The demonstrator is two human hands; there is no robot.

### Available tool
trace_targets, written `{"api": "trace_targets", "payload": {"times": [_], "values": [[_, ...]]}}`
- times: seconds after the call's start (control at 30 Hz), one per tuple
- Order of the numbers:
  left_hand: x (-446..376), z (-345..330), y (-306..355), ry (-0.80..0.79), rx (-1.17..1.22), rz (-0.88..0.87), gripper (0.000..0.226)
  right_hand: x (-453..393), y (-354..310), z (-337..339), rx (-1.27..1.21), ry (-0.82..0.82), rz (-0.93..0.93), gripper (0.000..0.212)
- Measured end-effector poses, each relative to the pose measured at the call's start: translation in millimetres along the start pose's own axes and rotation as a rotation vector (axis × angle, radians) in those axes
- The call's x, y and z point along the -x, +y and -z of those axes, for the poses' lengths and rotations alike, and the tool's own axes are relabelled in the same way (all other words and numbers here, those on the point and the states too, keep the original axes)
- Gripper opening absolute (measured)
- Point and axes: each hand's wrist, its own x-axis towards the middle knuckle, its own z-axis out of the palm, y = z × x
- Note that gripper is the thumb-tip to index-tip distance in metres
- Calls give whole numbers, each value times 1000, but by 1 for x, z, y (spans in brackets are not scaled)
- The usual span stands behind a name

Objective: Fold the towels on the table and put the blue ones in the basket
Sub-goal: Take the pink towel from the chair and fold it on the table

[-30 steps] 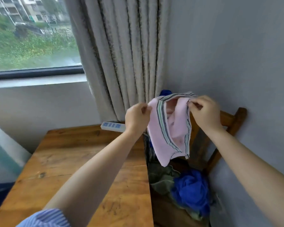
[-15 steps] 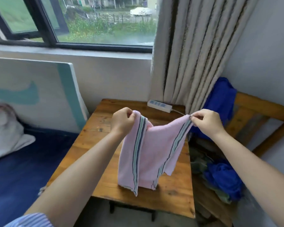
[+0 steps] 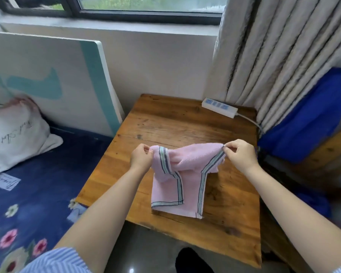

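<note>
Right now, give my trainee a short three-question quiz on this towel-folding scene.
1. True or false: the pink towel hangs wholly in the air.
2. What does each hand pinch? A) one upper corner of the towel B) the power strip C) nothing
3. Fill in: the power strip lies at the table's far ___ corner.

Key: 1 false, its lower part lies on the table; 2 A, left hand and right hand; 3 right.

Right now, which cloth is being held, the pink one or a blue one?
The pink striped towel, pinched by both hands over the table; the blue cloth lies untouched.
</note>
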Motion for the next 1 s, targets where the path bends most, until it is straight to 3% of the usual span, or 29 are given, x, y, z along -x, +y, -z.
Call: {"api": "trace_targets", "payload": {"times": [0.23, 0.33, 0.4, 0.57, 0.77, 0.83, 0.93, 1.0], "values": [[-19, -51, -50, -467, -639, 185, 35, 5, 64, -62, 97, -286, -288, 19], [-16, -61, -66, -492, -785, 204, 29, 21, 81, -77, 120, -374, -388, 21], [-16, -67, -73, -435, -828, 177, 37, 28, 87, -83, 117, -408, -432, 23], [-29, -85, -66, -261, -761, 95, 52, 33, 86, -91, -15, -343, -582, 23], [-53, -90, -60, -349, -666, 189, 23, 33, 79, -92, -76, -228, -719, 36], [-58, -85, -59, -356, -612, 216, 23, 33, 76, -95, -97, -216, -757, 14], [-68, -71, -62, -373, -458, 243, 20, 35, 71, -100, -124, -181, -886, 33], [-75, -62, -68, -398, -400, 251, 28, 35, 68, -100, -179, -181, -991, 32]]}}
